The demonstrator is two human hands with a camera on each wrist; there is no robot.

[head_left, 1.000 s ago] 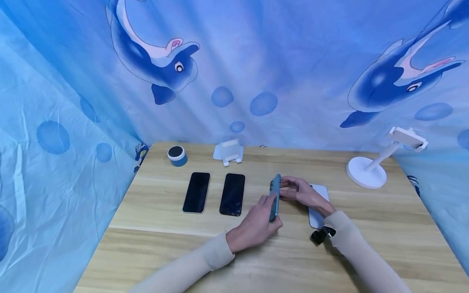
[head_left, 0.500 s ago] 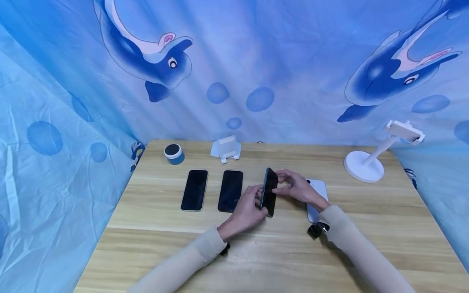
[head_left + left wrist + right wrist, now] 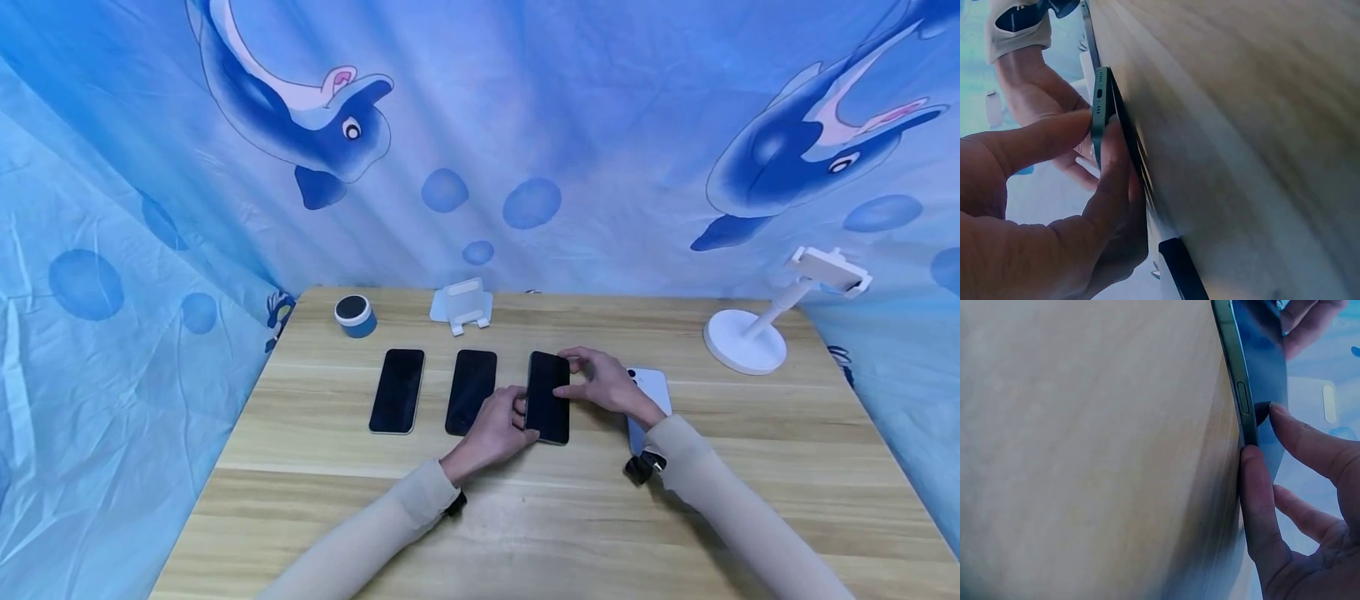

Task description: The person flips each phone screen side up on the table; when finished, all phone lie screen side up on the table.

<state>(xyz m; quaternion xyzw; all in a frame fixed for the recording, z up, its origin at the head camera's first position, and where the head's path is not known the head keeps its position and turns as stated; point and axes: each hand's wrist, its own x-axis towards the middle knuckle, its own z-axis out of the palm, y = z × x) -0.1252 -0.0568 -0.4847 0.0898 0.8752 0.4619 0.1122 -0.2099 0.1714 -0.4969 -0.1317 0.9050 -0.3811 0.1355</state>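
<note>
Left of centre, a light-edged phone and a black phone are laid flat side by side, seemingly done. At centre, a green-edged phone is pinched at lower left by the left hand, at its right edge by the right hand; placing judged unfinished. Right of centre, a white phone is partly covered, possibly left to do.

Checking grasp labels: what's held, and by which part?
The green-edged phone: left hand pinches its near-left corner; right hand holds its right edge, towards the far end.
</note>
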